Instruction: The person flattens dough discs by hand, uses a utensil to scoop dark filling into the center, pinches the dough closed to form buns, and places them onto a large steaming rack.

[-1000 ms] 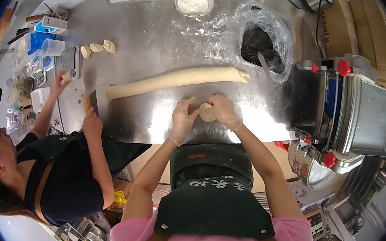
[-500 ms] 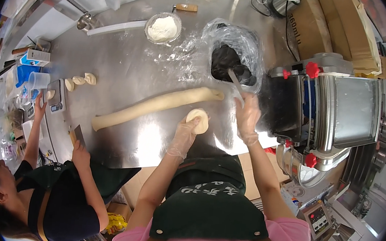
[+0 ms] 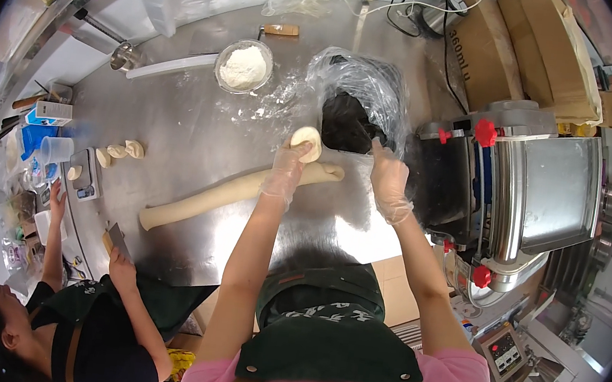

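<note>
In a clear plastic glove, my left hand (image 3: pixel 286 166) is closed around a small round piece of dough (image 3: pixel 307 143), which it holds up just left of the black filling. My right hand (image 3: pixel 389 179), gloved too, is closed on a flat metal spatula, mostly hidden by the hand and the filling. The spatula's working end is down at the lower right of the black filling (image 3: pixel 347 120), which lies in a container lined with clear plastic film (image 3: pixel 369 70). A long roll of pale dough (image 3: pixel 237 194) stretches across the steel table beneath my left hand.
A bowl of flour (image 3: pixel 244 67) stands at the back, near a wooden-handled tool (image 3: pixel 281 30). Right is a steel roller machine (image 3: pixel 540 187). At left, a co-worker holds a scraper (image 3: pixel 119 240) near a scale (image 3: pixel 85 185) and dough pieces (image 3: pixel 120 149).
My left hand has moved the dough piece forward, up beside the black filling. My right hand has tipped the spatula lower, and less of it shows. The co-worker's left hand has come away from the scale.
</note>
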### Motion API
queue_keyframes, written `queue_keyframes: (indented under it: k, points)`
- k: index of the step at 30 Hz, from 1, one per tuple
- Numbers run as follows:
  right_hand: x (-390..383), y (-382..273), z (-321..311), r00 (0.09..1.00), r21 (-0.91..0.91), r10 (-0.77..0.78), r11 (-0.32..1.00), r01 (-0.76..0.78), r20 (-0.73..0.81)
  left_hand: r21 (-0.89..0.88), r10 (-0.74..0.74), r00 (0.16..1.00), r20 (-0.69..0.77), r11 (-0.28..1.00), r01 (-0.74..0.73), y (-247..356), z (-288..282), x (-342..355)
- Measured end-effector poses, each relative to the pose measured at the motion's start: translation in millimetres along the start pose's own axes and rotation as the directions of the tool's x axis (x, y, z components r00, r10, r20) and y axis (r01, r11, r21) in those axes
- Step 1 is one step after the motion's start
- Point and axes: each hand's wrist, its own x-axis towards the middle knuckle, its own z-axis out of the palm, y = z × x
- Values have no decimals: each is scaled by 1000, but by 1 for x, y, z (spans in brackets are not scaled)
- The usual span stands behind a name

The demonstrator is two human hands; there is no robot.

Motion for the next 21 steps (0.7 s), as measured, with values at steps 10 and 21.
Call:
queue_keyframes:
  k: [10, 21]
  points:
    - [28, 34, -10, 950, -182, -15, 981, 74, 311, 153, -298, 937, 183, 950, 272, -24, 21, -8]
    - [43, 53, 9, 632, 404, 202, 615, -677, 748, 144, -301, 939, 169, 950, 278, -28, 21, -9]
